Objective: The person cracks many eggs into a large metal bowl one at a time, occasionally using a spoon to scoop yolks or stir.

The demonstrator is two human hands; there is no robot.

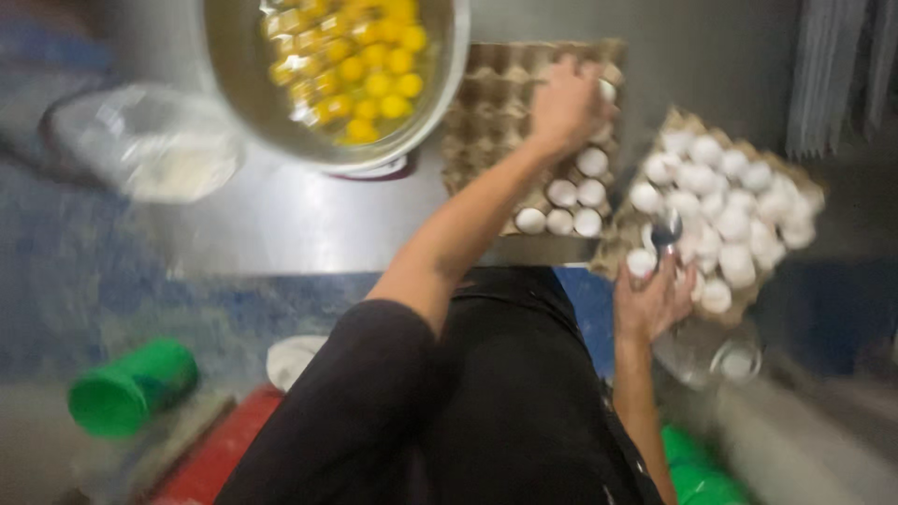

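Head view, left hand (564, 105) gripping egg (608, 90), right hand (650, 301) clutching spoon (665, 234)

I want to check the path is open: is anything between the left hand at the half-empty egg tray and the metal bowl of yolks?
Nothing visible stands between them. The left hand is on an egg at the half-empty egg tray; the metal bowl of yolks sits just beyond that tray's edge, with only empty cardboard cups in between.

left hand (566, 105) reaching egg tray (486, 103), yolk bowl (245, 84)
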